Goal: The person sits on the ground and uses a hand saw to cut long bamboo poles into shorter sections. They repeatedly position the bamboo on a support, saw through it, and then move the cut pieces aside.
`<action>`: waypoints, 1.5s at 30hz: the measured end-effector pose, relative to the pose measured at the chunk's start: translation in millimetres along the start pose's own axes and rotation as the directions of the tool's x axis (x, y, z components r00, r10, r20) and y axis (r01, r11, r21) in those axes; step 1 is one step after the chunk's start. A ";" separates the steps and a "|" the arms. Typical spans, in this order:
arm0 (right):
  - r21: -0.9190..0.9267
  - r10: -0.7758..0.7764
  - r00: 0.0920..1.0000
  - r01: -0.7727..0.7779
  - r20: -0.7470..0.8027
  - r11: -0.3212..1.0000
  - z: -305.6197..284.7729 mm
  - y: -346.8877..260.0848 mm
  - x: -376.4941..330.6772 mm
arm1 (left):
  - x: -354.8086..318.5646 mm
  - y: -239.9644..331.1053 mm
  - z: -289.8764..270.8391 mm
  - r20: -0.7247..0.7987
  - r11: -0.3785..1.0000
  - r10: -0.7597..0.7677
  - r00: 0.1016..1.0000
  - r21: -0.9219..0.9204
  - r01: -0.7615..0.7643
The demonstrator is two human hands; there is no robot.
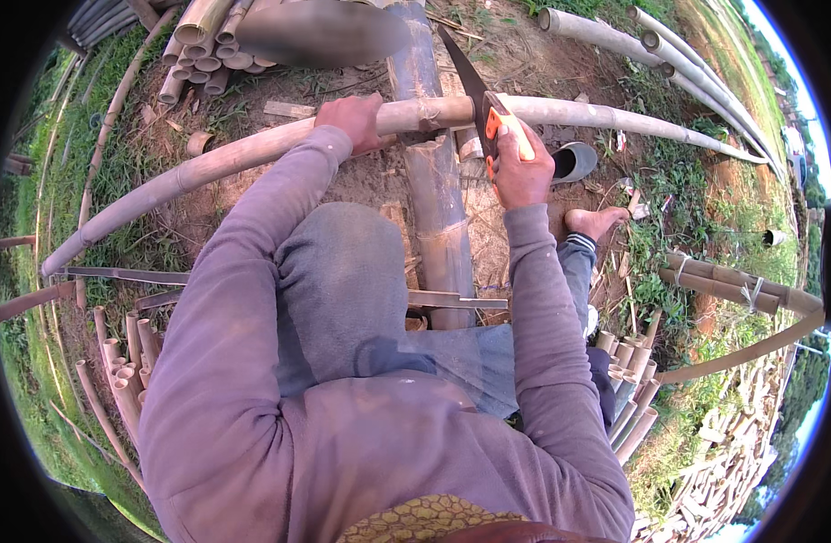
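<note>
A long bamboo pole (207,163) lies crosswise over a thicker bamboo trunk (438,208) that runs away from me. My left hand (352,122) is closed over the pole, left of where the two cross. In my right hand (524,167) is a hand saw (470,72) with an orange and black handle, and the fingers are wrapped round the grip. The dark blade meets the pole just right of the trunk and points away from me. Whether the blade has cut into the pole cannot be made out.
Bundles of cut bamboo (207,59) lie at the far left, and long poles (614,41) at the far right. A dark cup-like container (575,161) sits right of my right hand. Upright bamboo pieces (632,380) stand at the right. Split scraps (732,452) cover the lower right ground.
</note>
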State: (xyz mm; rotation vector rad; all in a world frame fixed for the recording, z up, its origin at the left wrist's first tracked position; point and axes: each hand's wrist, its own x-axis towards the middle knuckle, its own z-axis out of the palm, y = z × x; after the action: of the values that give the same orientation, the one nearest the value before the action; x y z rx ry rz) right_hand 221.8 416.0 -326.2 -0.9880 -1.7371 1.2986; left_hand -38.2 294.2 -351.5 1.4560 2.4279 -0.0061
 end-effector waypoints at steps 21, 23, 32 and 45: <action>0.001 -0.007 0.999 0.007 -0.034 1.000 -57.0 33.8 -122.3 | -4.4 -7.3 -1.2 0.010 0.999 -0.044 0.999 -0.006 0.044; 0.011 0.027 1.000 -0.027 0.001 1.000 -90.9 27.3 -195.1 | -7.9 -9.9 -2.9 0.018 0.998 -0.054 0.998 -0.013 0.055; 0.031 0.072 0.997 -0.072 0.000 0.997 -4.3 7.9 -0.4 | 1.5 6.8 -4.9 0.015 1.000 -0.013 1.000 -0.018 0.014; 0.039 0.059 0.998 -0.059 -0.009 0.998 -72.4 8.6 -162.4 | 0.6 -8.9 4.2 0.011 0.998 -0.049 0.999 -0.025 0.049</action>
State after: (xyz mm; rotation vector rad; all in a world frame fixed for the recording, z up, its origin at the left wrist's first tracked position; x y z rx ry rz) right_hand 357.3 301.1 -337.2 -1.0289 -1.6799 1.3570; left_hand -45.1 289.7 -357.0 1.3820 2.4459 0.0060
